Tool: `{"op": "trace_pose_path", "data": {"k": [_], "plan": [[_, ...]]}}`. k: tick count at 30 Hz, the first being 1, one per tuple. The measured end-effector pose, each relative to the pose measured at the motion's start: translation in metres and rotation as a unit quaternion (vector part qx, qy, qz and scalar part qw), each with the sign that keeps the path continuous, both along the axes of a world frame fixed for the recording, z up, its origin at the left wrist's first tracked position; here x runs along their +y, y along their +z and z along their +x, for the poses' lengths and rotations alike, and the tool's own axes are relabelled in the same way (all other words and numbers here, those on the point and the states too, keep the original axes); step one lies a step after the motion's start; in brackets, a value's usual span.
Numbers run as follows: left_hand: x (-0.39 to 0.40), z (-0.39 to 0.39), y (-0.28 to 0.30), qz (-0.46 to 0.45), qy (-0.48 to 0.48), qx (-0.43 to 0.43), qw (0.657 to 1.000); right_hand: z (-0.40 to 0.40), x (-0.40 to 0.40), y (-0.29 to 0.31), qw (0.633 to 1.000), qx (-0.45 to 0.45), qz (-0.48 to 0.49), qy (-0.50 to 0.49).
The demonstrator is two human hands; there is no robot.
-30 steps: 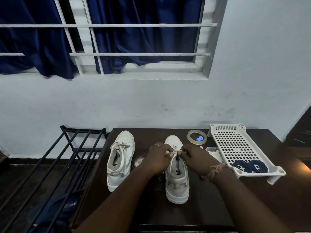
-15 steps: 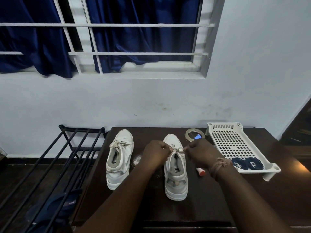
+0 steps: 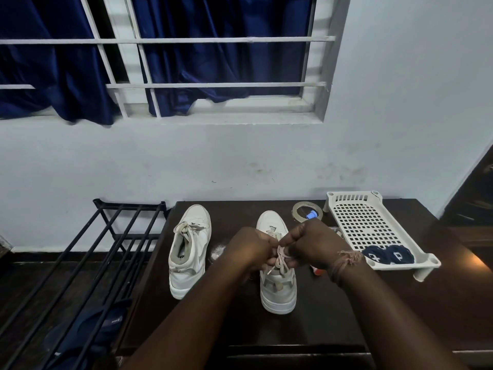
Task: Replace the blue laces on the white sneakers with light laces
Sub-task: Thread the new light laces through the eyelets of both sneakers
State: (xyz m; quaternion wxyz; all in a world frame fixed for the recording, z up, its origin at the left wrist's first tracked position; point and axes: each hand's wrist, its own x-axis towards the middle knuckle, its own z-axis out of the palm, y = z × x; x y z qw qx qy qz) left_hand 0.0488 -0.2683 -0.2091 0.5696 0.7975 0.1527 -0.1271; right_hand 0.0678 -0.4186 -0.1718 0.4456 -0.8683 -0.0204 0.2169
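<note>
While the light lace (image 3: pixel 280 259) sits gathered between your two hands over the throat of the right-hand sneaker (image 3: pixel 277 287), treat the knot as the item in hand: that shoe stands toe-to-wall near the middle of the dark table (image 3: pixel 333 316), laced in the pale cord, with one loose tip hanging down toward its tongue. Your left hand (image 3: pixel 249 248) has its fingers curled in and pinches the lace on its side; your right hand (image 3: pixel 310 244), a thread band at the wrist, is likewise closed around the other strand. The step reads as tying the bow, late in the job. To do it well, keep both strands equally taut, draw outward and level rather than upward so the shoe stays planted, and check that the loops come out even before cinching. Companion item: the left-hand sneaker (image 3: pixel 190 249), just beside, already carries a tied pale lace. Further out: a white perforated tray (image 3: pixel 373 231) to your right holding two coiled blue laces (image 3: pixel 388 255); a roll of tape (image 3: pixel 306 212) near the wall; a black metal rack (image 3: pixel 88 252) off the table's left edge.
</note>
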Motion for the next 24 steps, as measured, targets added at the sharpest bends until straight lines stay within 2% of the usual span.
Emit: {"op": "trace_pose_path", "data": {"k": [3, 7, 11, 17, 22, 24], "plan": [[0.004, -0.004, 0.001, -0.007, 0.005, 0.005, 1.000, 0.001, 0.001, -0.006, 1.000, -0.005, -0.006, -0.011], [0.004, -0.001, -0.007, 0.124, -0.003, -0.047, 0.991, 0.004, 0.007, -0.016, 0.990, -0.090, -0.110, 0.022], [-0.003, 0.000, -0.011, 0.233, -0.035, -0.077, 0.969, 0.008, 0.015, -0.028, 0.982, -0.110, -0.155, 0.022], [-0.009, 0.005, -0.016, 0.244, -0.067, -0.056, 0.966, 0.012, 0.025, -0.041, 0.979, -0.067, -0.190, -0.025], [-0.002, 0.005, -0.017, 0.193, 0.030, -0.078, 0.978, 0.014, 0.028, -0.049, 0.977, -0.026, -0.211, 0.012], [0.001, 0.006, -0.018, 0.181, 0.037, -0.058, 0.981, 0.018, 0.026, -0.048, 0.977, -0.009, -0.212, 0.035]]}}
